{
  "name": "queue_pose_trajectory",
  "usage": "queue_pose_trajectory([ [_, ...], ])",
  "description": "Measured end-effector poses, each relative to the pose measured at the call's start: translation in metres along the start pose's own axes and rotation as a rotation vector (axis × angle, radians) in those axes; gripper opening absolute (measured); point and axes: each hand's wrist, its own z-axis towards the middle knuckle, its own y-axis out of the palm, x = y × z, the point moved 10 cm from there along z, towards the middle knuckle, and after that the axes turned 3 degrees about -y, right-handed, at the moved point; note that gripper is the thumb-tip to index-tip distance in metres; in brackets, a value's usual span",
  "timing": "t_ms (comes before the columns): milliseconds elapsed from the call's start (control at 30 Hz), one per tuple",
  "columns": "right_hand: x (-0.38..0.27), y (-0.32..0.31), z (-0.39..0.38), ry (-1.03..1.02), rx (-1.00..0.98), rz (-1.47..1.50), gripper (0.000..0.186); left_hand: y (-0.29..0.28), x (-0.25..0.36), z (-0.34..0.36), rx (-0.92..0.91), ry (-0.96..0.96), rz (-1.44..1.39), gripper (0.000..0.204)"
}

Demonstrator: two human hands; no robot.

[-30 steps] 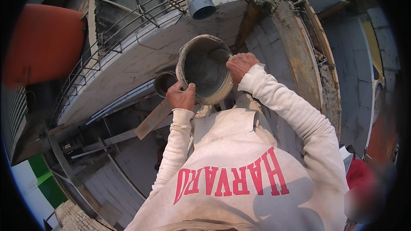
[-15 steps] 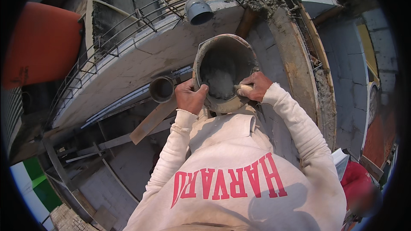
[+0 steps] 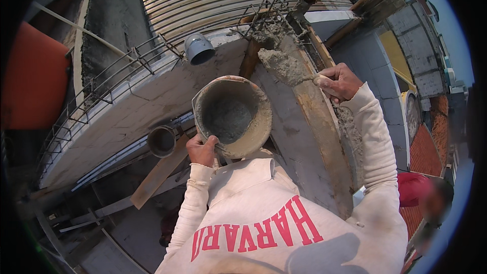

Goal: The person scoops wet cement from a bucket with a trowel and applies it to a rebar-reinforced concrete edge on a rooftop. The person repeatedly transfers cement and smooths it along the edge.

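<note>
A round bucket, crusted with dried cement, tilts in front of me with wet grey mortar inside. My left hand is closed on its near left rim, thumb over the edge. Out to the right, my right hand grips the handle of a trowel. A thick lump of mortar covers the trowel's blade, hiding most of it. The loaded blade is over the upper part of a mortar-smeared board, just below a rough concrete top; whether it touches them I cannot tell.
Bare rebar runs along the curved wall edge, with more bars sticking up at the top. A grey pipe end juts from the wall; another pipe and a plank lie left. A person in red is at right.
My right hand has left the bucket and swung up and right with the trowel, now carrying mortar. My left hand still holds the rim. The view has shifted rightward.
</note>
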Motion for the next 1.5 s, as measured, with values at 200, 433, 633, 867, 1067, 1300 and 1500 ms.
queue_pose_trajectory([
  [200, -0.023, -0.11, 0.029, 0.092, 0.309, -0.298, 0.03, -0.062, -0.041, -0.011, 0.168, -0.051, -0.005, 0.008],
  [433, -0.068, -0.099, 0.134, 0.128, 0.512, -1.292, 0.032, -0.136, -0.083, -0.026, 0.347, -0.029, 0.106, 0.007],
  [633, -0.084, -0.098, 0.073, 0.129, 0.786, -1.174, 0.036, -0.178, -0.112, -0.056, 0.446, -0.149, 0.021, 0.008],
  [867, -0.016, -0.012, 0.069, -0.107, 0.548, 0.246, 0.032, -0.204, -0.117, -0.067, 0.547, -0.173, 0.103, 0.011],
  [1067, 0.081, 0.098, 0.17, -0.012, 0.593, 1.292, 0.027, -0.211, -0.11, -0.075, 0.573, -0.143, 0.127, 0.009],
  [1300, 0.102, 0.068, 0.265, -0.209, 0.736, 1.715, 0.027, -0.208, -0.092, -0.083, 0.515, -0.096, 0.201, 0.007],
  [1500, 0.084, 0.107, 0.233, -0.132, 0.315, 1.514, 0.03, -0.188, -0.074, -0.064, 0.473, 0.011, 0.192, 0.005],
])
